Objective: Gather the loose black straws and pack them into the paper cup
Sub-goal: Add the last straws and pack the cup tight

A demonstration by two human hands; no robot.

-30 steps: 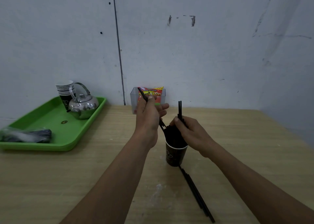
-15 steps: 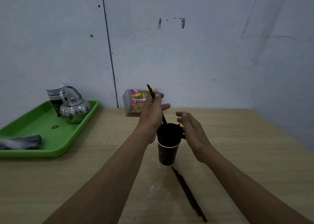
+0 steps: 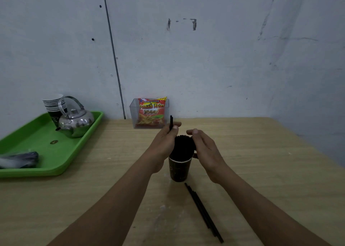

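A dark paper cup (image 3: 179, 169) stands on the wooden table, packed with a bundle of black straws (image 3: 183, 147) that sticks up above its rim. My left hand (image 3: 166, 141) is at the cup's left side and pinches one black straw (image 3: 171, 122) upright, its tip poking above my fingers. My right hand (image 3: 203, 148) cups the right side of the bundle, fingers apart, thumb over the top. A few loose black straws (image 3: 204, 213) lie on the table just in front of the cup, running toward me and to the right.
A green tray (image 3: 46, 152) at the left holds a steel kettle (image 3: 75, 121), a stack of paper cups (image 3: 54, 104) and a plastic-wrapped dark bundle (image 3: 18, 159). A clear box with a red snack bag (image 3: 151, 113) stands against the wall behind the cup.
My right hand let its straw drop into the cup and now rests open against the bundle. My left hand has brought its straw from tilted to nearly upright beside the cup.
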